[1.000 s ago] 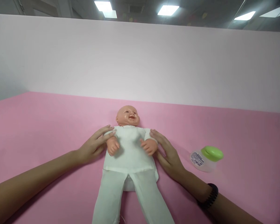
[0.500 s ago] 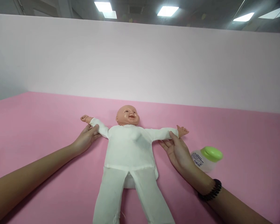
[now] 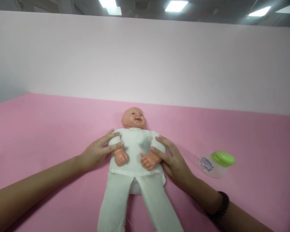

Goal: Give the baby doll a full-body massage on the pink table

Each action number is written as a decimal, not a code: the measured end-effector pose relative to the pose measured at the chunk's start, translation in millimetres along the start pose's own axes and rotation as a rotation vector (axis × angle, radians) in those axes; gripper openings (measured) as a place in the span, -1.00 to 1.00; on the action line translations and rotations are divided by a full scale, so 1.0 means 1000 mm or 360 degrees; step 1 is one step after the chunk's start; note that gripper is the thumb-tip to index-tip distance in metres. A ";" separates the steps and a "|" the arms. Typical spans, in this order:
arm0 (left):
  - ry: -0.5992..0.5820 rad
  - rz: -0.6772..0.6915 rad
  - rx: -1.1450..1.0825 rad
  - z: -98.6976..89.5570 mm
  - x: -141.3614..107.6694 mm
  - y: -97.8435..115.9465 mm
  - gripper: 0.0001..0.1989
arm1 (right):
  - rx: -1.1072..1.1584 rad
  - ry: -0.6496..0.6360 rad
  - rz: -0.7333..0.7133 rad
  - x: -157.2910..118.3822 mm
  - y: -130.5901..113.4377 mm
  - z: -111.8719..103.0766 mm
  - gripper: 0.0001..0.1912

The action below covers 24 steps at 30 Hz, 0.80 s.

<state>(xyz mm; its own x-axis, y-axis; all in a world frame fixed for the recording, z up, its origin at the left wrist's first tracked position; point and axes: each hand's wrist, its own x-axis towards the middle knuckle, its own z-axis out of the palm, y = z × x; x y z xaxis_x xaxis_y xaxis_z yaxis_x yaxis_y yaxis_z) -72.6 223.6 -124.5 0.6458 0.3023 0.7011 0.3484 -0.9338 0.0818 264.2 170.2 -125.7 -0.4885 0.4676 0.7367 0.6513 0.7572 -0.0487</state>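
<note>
Clasping arms of baby doll [image 3: 134,148], left hand [image 3: 98,151], right hand [image 3: 171,161] spread-fingered; green-capped bottle [image 3: 217,164] near right, pink surface [image 3: 38,129] open leftward.

Baby doll [image 3: 132,151] on its back, dressed
Bald plastic head [image 3: 133,118] at the top, white cloth suit [image 3: 135,161] with long sleeves and trousers, arms bent in across the chest, plastic fists [image 3: 120,158] resting on the belly, legs straight and running off the bottom of the view, lying on a pink sheet [image 3: 50,129]
</note>
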 end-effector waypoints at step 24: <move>0.0335 -0.0587 -0.0738 -0.009 0.008 -0.004 -0.56 | 0.0509 0.0540 0.0716 0.007 0.000 -0.010 -0.19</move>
<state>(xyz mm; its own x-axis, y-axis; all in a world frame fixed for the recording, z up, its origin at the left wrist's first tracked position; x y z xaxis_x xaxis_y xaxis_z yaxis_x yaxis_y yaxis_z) -74.8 228.5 -112.9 0.3752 0.6204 0.6887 0.1612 -0.7753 0.6107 266.0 169.1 -113.9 0.0365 0.6403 0.7672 0.5190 0.6439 -0.5621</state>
